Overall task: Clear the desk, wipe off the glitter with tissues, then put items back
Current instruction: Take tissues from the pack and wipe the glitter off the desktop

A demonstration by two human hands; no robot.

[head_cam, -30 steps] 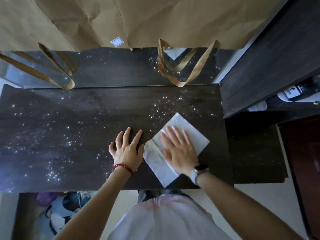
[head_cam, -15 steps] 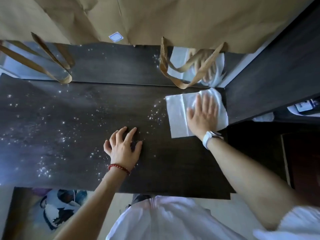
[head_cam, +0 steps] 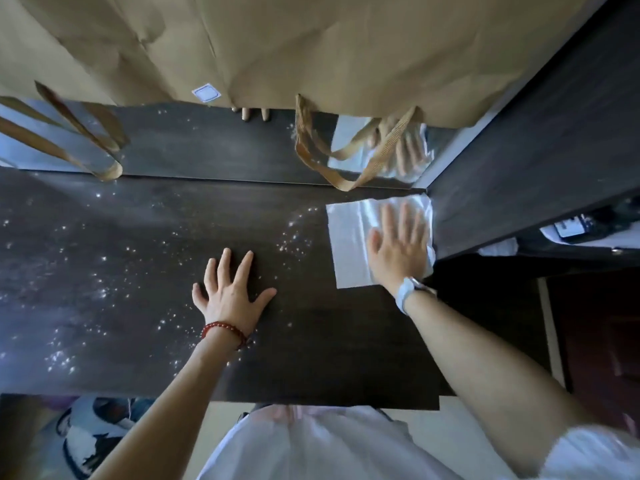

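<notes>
A dark wooden desk (head_cam: 329, 341) is speckled with shiny glitter (head_cam: 69, 355), thick on the left and in a patch (head_cam: 294, 237) near the middle. A white tissue (head_cam: 349, 244) lies flat at the desk's far right corner. My right hand (head_cam: 398, 247) presses flat on the tissue, fingers spread, a white watch on the wrist. My left hand (head_cam: 232, 289) rests palm down on the bare desk in the middle, fingers apart, a red bead bracelet on the wrist. It holds nothing.
A mirror (head_cam: 207, 147) stands along the desk's back edge. Brown paper bags (head_cam: 311, 46) hang over it, their handles (head_cam: 349, 161) dangling to the desk. A dark cabinet side (head_cam: 519, 168) rises right of the desk. Floor clutter (head_cam: 90, 434) lies below left.
My right hand slid the tissue from the near middle of the desk up to the far right corner. My left hand stayed flat in about the same place.
</notes>
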